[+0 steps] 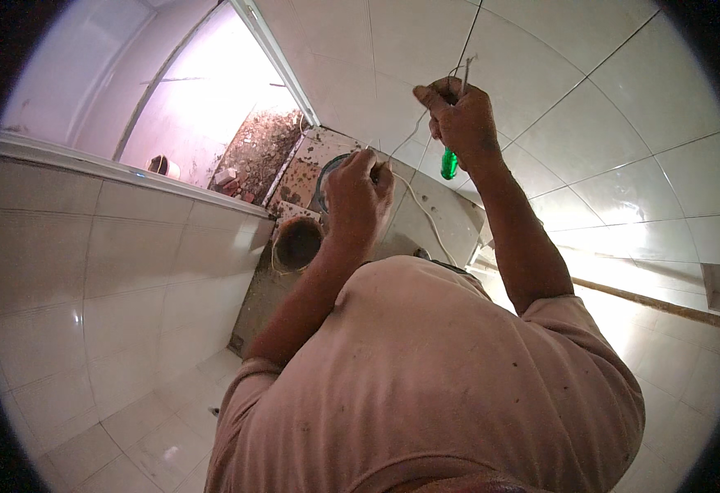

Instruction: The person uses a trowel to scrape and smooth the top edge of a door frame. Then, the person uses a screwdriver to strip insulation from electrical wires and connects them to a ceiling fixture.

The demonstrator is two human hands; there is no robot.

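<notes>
My right hand point(465, 125) is raised toward the tiled wall, closed round a screwdriver with a translucent green handle point(449, 163). The handle comes out below the fist, and a thin pale shaft with fine wire strands about it shows above. A thin white wire point(410, 138) runs from near my right hand down to my left hand point(358, 191). The fingers of my left hand are pinched on this wire, with short thin ends poking up at the fingertips. Below it, a thicker white cable point(428, 209) curves downward. Exactly how the wire lies in either fist is hidden.
A mortar-stained bucket point(278, 256) stands below my left forearm, with a dark round tub point(322, 186) partly behind my left hand. At the left, a framed opening point(282, 70) gives onto rubble point(255, 148). Glossy tiled walls point(606, 123) rise on both sides.
</notes>
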